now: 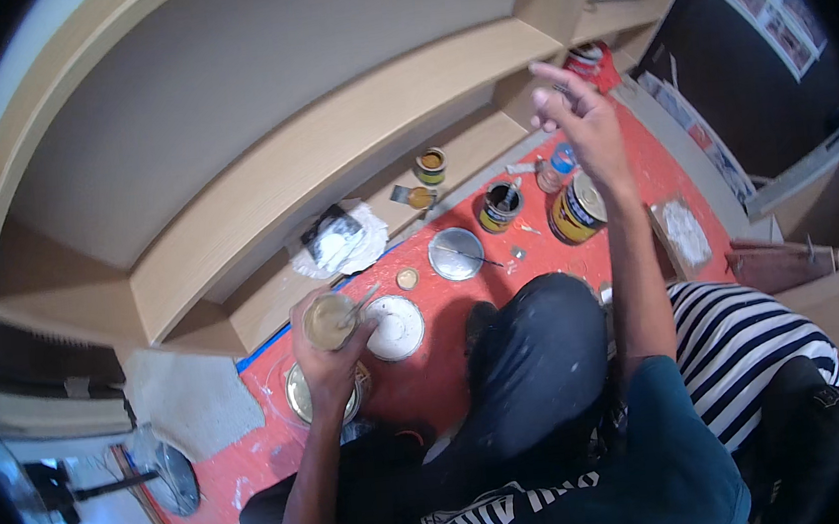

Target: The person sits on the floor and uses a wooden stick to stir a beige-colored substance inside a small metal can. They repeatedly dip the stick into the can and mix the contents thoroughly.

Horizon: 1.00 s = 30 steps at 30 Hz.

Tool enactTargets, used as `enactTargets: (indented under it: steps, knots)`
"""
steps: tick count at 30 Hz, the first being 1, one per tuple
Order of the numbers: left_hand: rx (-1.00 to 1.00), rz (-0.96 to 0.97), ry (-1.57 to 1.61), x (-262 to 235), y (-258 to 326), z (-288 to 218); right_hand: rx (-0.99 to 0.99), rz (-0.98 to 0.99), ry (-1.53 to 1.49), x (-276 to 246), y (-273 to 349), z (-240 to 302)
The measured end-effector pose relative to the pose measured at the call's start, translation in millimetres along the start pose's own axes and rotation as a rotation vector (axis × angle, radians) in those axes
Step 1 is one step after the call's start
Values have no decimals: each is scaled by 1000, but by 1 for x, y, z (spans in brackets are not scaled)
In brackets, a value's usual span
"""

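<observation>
My left hand (326, 362) wraps its fingers around the small open cup (330, 321) of tan paste just beside the white lid (394, 327), light but spillable, while my right hand (582, 118) hangs spread and empty.

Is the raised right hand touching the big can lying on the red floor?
Apart. The head view shows the right hand lifted, open, above the can.

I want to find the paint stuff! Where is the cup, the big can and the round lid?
cup (328, 320), head view, on its tan contents.
big can (575, 210), head view, on its yellow-banded side.
round lid (455, 254), head view, on its shiny middle.
</observation>
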<state>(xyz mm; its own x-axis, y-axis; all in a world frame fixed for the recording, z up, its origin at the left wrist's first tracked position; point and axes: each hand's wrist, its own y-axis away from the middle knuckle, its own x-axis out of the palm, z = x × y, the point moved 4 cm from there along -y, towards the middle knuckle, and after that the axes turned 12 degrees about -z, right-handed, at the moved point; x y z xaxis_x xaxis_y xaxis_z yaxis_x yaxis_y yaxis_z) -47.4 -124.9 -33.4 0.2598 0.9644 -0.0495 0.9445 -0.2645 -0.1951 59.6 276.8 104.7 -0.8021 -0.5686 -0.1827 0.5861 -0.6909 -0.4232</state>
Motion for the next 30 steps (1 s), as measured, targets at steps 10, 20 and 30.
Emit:
enactTargets:
  steps: [10, 20, 30]
  knots:
    - [42, 199, -229, 82, -21, 62, 16, -202, 797, -34, 82, -331]
    - [-101, 481, 34, 247, -3, 172, 85, 135, 522, -12, 66, -361]
    - [-142, 629, 117, 315, -7, 227, -39, 424, 769, -30, 54, -368]
